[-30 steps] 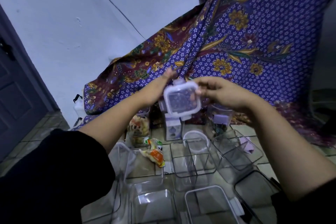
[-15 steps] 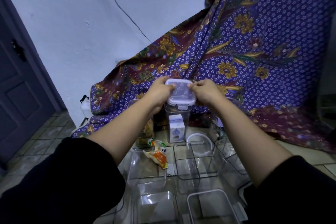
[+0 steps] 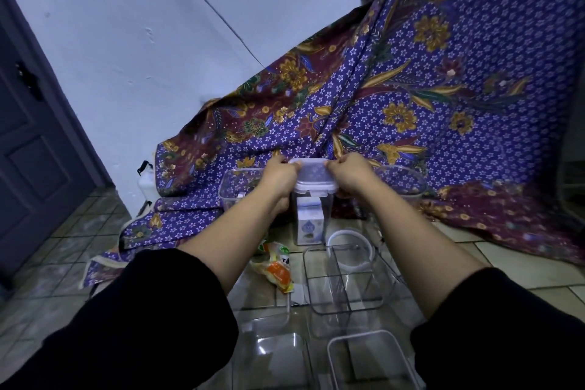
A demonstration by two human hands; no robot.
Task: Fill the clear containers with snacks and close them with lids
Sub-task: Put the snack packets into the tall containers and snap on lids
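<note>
A tall clear container stands on the tiled floor with a white snack box inside it. A square white-rimmed lid lies flat on its top. My left hand grips the lid's left edge and my right hand grips its right edge. An orange and green snack packet lies on the floor in front. Several open clear containers stand nearer to me.
A purple floral cloth drapes over something behind the containers. More clear tubs stand at the cloth's foot on both sides. A round white lid ring lies by the tall container. A dark door is at the left.
The lid was held tilted in the air between both hands; it has come down flat onto the tall container, with both hands now at its side edges.
</note>
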